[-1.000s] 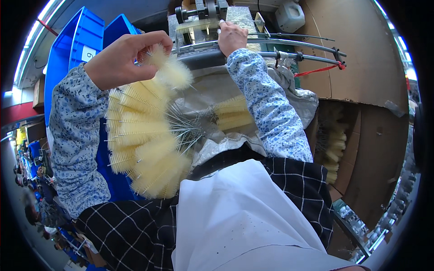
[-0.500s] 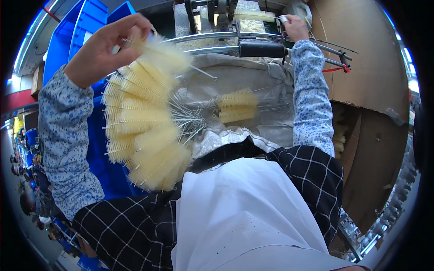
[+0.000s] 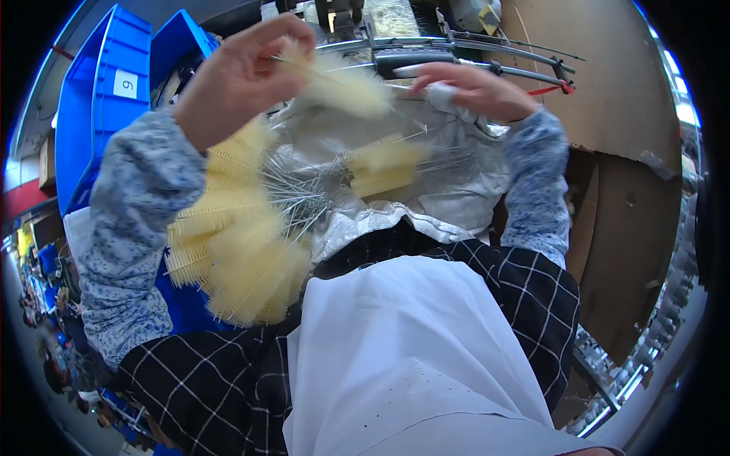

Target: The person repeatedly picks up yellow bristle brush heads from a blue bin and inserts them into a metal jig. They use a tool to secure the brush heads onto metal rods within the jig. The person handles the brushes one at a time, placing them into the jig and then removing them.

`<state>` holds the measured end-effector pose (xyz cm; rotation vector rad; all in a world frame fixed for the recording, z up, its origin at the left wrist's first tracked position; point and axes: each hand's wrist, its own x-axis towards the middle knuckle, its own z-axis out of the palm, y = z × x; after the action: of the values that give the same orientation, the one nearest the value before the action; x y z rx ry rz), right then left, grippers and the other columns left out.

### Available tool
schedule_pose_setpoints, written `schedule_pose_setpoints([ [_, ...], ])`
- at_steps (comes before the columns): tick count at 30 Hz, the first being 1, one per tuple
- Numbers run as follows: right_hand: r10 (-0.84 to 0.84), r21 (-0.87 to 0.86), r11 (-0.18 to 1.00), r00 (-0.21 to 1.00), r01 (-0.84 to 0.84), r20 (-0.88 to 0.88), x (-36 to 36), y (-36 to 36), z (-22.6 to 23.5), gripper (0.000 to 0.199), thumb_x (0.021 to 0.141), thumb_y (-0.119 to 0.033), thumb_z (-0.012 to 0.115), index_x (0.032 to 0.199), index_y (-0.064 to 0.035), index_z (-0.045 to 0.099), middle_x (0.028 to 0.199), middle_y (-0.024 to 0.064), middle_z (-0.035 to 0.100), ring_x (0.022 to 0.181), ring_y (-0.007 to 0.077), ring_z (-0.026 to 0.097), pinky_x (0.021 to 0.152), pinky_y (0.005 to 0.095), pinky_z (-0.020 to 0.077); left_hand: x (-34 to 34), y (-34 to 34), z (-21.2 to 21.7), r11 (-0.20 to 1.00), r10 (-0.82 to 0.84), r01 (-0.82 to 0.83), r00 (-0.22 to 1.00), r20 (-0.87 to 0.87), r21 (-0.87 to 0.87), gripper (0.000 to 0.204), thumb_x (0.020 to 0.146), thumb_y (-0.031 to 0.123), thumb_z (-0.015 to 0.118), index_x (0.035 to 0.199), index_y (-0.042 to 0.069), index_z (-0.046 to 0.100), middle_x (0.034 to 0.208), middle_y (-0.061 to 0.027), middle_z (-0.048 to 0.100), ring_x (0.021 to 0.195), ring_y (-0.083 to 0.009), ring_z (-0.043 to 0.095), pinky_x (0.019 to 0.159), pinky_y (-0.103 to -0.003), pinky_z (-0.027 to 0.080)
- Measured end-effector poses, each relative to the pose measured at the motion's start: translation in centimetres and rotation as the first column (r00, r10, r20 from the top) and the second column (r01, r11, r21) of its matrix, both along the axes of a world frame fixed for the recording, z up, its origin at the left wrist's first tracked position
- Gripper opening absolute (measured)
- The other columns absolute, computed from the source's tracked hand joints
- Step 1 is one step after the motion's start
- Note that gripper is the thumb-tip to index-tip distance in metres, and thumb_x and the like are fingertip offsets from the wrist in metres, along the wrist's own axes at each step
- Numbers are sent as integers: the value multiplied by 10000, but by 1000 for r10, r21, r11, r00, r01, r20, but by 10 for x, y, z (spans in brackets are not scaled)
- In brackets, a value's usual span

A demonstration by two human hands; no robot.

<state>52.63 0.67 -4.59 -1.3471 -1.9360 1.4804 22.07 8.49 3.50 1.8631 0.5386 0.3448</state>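
Observation:
At the upper left, my left hand [image 3: 247,80] is closed, pinching the tip of a wire brush [image 3: 351,93] with pale yellow bristles; its bare wire stem points down to the right. The brush is blurred by motion. My right hand [image 3: 479,90] reaches in from the right, fingers stretched toward the brush stem but apart from it, with a white wrap on one finger. Below my left hand, a fanned pile of similar brushes [image 3: 239,262] lies with stems toward the middle. A smaller bunch of brushes [image 3: 388,169] rests on the grey cloth [image 3: 456,201], stems pointing right.
Across the top runs a machine with metal rails [image 3: 525,52] and a black roller [image 3: 407,62]. Blue bins [image 3: 114,57] stand at the upper left. Brown cardboard [image 3: 608,99] walls the right side. A white apron [image 3: 403,327] covers my lap.
My left hand has moved right with the brush, away from the pile. My right hand has left the machine's rail, coming down and left, its fingers now stretched out.

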Motion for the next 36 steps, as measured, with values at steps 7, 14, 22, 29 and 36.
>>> schedule_pose_setpoints([
  [7,-195,-60,981,941,186,-275,-104,3,-7,337,860,-135,514,1183,-50,470,1066,34,532,974,99,496,866,245,407,-21,-3,-4,919,101,4,965,-243,395,353,725,114,618,1048,87,480,862,-74,529,783,-163,536,721,-297,449],
  [14,-751,792,603,403,94,524,-13,77,-79,264,835,-166,481,1046,-277,593,937,18,575,876,201,526,782,346,418,-95,-5,-7,863,100,314,661,-744,395,377,690,136,629,1035,74,490,962,-146,523,896,-301,528,799,-360,419],
  [22,-713,739,659,425,137,557,-13,95,-83,301,846,-156,459,1095,-281,571,1014,25,564,935,211,507,842,358,390,-83,-1,8,964,41,177,632,-774,196,321,655,98,610,953,52,499,734,-130,532,695,-251,523,648,-327,435],
  [29,-723,805,577,546,140,424,-7,99,-96,293,806,-158,503,1077,-232,583,884,32,547,836,238,512,810,342,422,-85,-2,10,983,16,118,707,-707,140,289,647,60,560,927,46,490,670,-83,482,580,-158,455,550,-262,383],
  [36,-608,687,725,522,57,598,-5,118,-85,305,818,-255,512,1119,-225,549,1037,18,503,1019,210,421,878,404,331,-89,2,26,972,132,-29,889,-438,234,269,671,52,531,937,64,493,768,9,465,638,-60,405,546,-206,344],
])
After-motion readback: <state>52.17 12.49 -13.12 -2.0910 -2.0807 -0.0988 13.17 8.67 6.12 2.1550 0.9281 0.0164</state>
